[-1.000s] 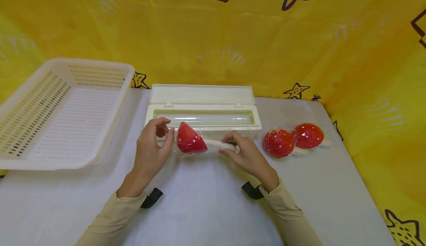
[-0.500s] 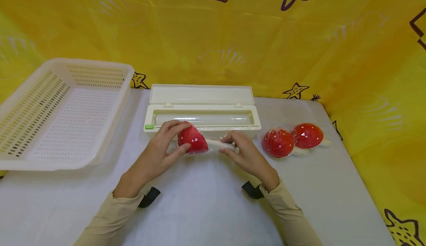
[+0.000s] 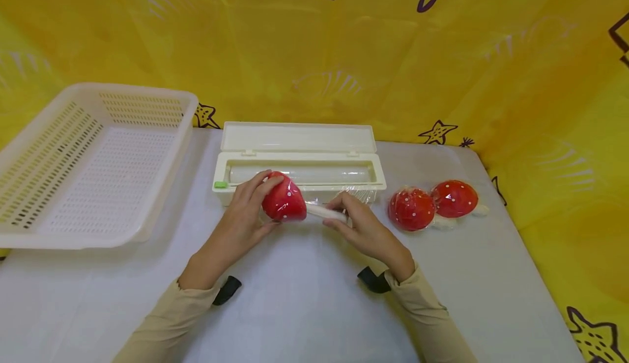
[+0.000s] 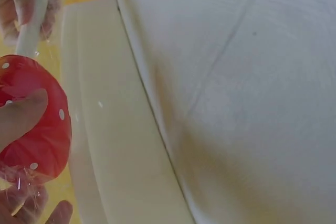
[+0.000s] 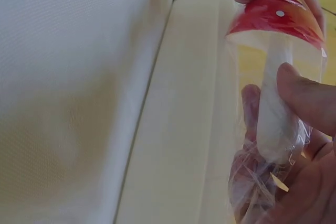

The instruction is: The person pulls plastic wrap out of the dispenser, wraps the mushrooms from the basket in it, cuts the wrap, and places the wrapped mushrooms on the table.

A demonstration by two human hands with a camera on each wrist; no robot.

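Observation:
A toy mushroom (image 3: pixel 286 199) with a red, white-dotted cap and a white stem is held sideways in front of the dispenser, with clear plastic wrap around it. My left hand (image 3: pixel 241 215) grips the cap, its thumb across the red surface in the left wrist view. Between thumb and fingers, my right hand (image 3: pixel 363 229) pinches the stem (image 5: pixel 275 98); loose film bunches at the stem's end in the right wrist view. Behind the mushroom stands a cream cling film dispenser (image 3: pixel 300 189), lid up, a roll of film (image 3: pixel 304 174) inside and a green slider (image 3: pixel 221 185) at its left end.
Two more red-capped mushrooms, a nearer one (image 3: pixel 410 209) and a farther one (image 3: pixel 455 198), lie wrapped to the right of the dispenser. A white perforated basket (image 3: pixel 189 128) stands at the left. A yellow patterned cloth (image 3: pixel 314 46) hangs behind the white-covered table (image 3: pixel 304 308).
My left hand has come in from the left of the mushroom and taken hold of its cap. The cap has tilted up slightly. My right hand stays on the stem.

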